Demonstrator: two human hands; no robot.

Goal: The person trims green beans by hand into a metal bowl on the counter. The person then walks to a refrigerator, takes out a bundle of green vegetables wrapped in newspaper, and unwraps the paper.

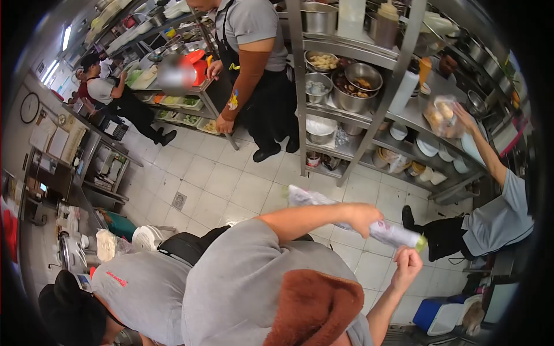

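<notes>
A long bundle in pale printed wrapping (395,234) lies slantwise in front of my grey-shirted body, with green showing at its lower right end. My left hand (366,219) is closed around the middle of it. Near the green end, my right hand (407,264) has its fingers curled in and touches or nearly touches the wrapping; whatever is between those fingers is too small to tell. A brown cloth (314,305) hangs over my shirt.
Metal shelves (337,45) with bowls stand ahead. On the right a co-worker (499,213) reaches to a bagged item (443,115). Another person (259,69) stands at a prep counter, and one in a black cap (72,311) is close at lower left. A blue-and-white box (438,316) sits lower right.
</notes>
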